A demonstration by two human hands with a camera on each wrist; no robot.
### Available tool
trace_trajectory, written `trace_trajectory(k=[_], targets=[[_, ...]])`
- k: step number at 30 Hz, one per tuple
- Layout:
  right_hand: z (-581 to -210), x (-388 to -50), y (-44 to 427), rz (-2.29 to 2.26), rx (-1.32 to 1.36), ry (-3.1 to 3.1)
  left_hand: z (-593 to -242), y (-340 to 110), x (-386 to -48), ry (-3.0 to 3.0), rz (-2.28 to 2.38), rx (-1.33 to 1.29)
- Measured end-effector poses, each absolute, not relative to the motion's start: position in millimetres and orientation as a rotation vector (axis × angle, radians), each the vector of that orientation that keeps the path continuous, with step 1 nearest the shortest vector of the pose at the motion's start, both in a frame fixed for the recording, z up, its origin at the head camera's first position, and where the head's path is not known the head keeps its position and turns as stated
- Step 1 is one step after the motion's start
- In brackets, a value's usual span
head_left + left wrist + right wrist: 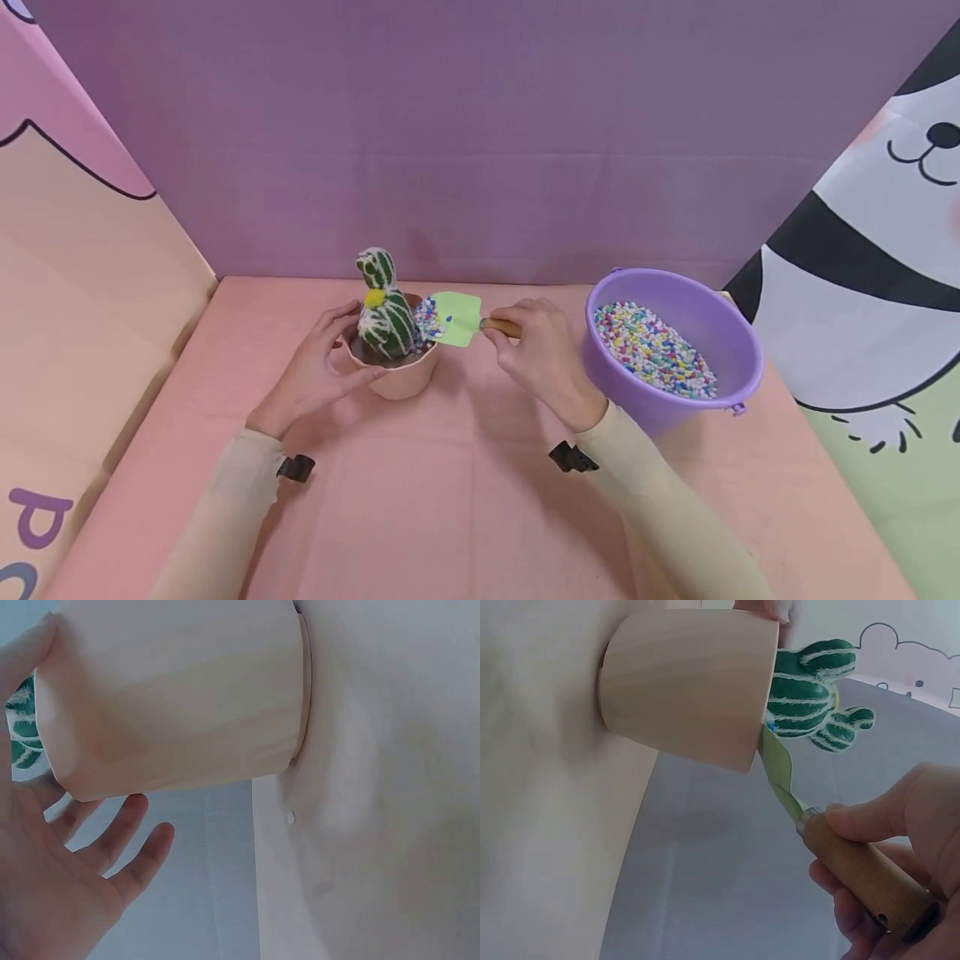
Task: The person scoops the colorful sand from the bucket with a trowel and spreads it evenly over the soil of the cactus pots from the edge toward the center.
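Note:
A toy cactus point(387, 327), green with white fuzzy ridges and a yellow tuft, stands in a pale peach flowerpot point(405, 381). My left hand point(311, 371) holds the pot by its left side, thumb in front and fingers behind, as the left wrist view point(67, 855) also shows. In my right hand point(542, 350) is the wooden handle of a small trowel point(459, 318) with a light green blade. The blade's tip lies at the pot's right rim, seen from the side in the right wrist view point(778, 761). Colourful pebbles point(427, 319) sit between blade and cactus.
A purple bucket point(705, 321), partly filled with multicoloured pebbles point(652, 350), stands right of my right hand. Pink cloth point(420, 500) covers the table. A purple backdrop point(480, 150) rises behind, with printed panels at both sides. One small pale pebble point(291, 818) lies near the pot.

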State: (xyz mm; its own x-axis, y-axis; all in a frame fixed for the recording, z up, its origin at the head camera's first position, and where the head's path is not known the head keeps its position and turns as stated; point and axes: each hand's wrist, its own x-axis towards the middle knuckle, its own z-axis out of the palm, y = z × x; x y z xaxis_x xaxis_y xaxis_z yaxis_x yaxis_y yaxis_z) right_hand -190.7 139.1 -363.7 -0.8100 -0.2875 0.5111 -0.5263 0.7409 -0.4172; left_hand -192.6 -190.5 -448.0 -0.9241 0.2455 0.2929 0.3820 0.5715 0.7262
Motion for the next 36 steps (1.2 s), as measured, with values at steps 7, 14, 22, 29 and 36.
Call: trace_trajectory(k=[7, 14, 22, 29, 36], targets=[[-361, -189, 139, 0.754, 0.612, -2.542, -448, -186, -189, -2.631, -1.284, -0.462], [-360, -189, 139, 0.782, 0.594, -2.570, -446, -179, -183, -2.639, -1.206, -0.401], [-359, -190, 139, 0.786, 0.588, -2.591, -445, -191, -190, -2.653, -1.288, -0.467], [-359, -190, 137, 0.774, 0.624, -2.566, -452, -198, -196, -2.642, -1.426, -0.500], [-359, -188, 137, 0.756, 0.625, -2.553, -456, -197, -195, -2.584, -1.448, -0.487]])
